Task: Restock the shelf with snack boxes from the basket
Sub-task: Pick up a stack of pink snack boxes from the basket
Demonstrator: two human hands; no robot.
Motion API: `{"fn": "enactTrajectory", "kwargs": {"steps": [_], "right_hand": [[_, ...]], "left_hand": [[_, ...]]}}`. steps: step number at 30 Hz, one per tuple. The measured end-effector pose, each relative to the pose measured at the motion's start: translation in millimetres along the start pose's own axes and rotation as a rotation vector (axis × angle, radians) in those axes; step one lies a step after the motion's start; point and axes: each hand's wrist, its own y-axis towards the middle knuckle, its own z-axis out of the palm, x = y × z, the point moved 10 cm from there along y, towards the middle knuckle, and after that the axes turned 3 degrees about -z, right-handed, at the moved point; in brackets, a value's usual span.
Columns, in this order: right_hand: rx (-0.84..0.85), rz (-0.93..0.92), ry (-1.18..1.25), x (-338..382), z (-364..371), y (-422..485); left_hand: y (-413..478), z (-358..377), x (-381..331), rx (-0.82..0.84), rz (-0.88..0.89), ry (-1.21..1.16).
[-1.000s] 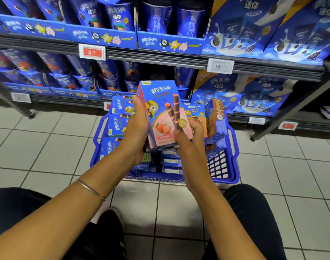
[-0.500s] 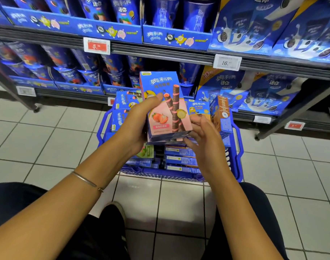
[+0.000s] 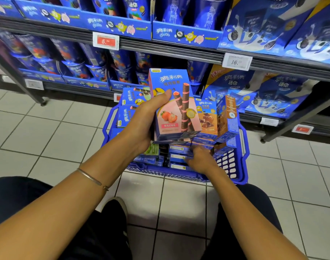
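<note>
Gripping a strawberry snack box (image 3: 176,109) upright in the left hand (image 3: 144,121) above the basket (image 3: 242,158); reaching the right hand (image 3: 200,159) among boxes (image 3: 176,157) inside, grip too blurred to judge. Seemingly early: plenty left to move to the shelf (image 3: 179,50).

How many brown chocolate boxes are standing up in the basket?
2. One chocolate box faces the camera, right of the strawberry box in the left hand; the second chocolate box stands angled beside it, by the basket wall. Others may be hidden underneath.
</note>
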Motion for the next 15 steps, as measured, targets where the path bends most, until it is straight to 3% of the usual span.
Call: {"fn": "enactTrajectory", "kwargs": {"steps": [3,15], "right_hand": [[-0.001,-0.015,-0.15,1.7,6.2,5.9],[0.05,0.034,-0.343,2.9,9.6,10.2]], "left_hand": [[-2.7,-0.8,-0.8,-0.011,0.006,-0.003],[-13.0,0.2,1.9,-0.01,-0.005,0.025]]}}
